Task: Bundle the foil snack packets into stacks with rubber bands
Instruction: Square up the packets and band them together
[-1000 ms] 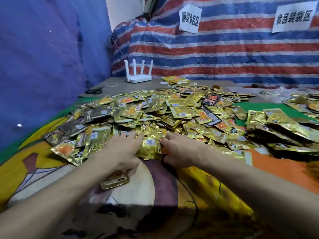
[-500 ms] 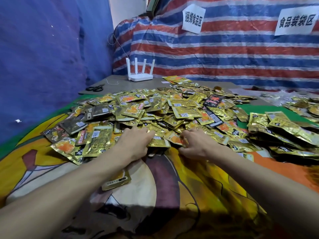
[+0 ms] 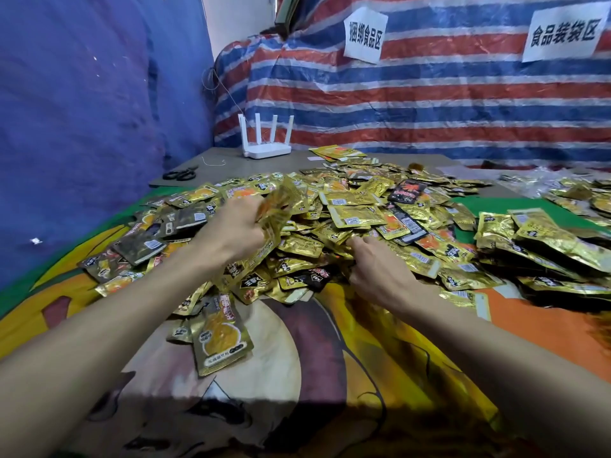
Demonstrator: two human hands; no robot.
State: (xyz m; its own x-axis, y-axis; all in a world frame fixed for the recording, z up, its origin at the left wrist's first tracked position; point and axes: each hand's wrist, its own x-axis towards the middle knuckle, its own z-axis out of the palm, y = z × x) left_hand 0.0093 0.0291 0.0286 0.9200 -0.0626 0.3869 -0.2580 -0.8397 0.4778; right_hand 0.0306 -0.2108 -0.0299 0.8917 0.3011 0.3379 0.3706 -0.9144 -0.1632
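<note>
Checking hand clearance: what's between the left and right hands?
Head view: loose foil packets fill the whole stretch from left hand to right hand.

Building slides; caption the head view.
Head view: left hand holds gold foil packets above the pile; right hand rests on it.

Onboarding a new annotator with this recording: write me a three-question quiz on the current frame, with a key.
1. True or false: the left hand grips several gold packets, held up in the air.
2. What lies on the grey tabletop left of the white router? A) scissors B) a tape roll C) a cup
3. Fill in: the right hand touches the near edge of the loose ____ of packets.
Key: 1 true; 2 A; 3 pile.
</note>
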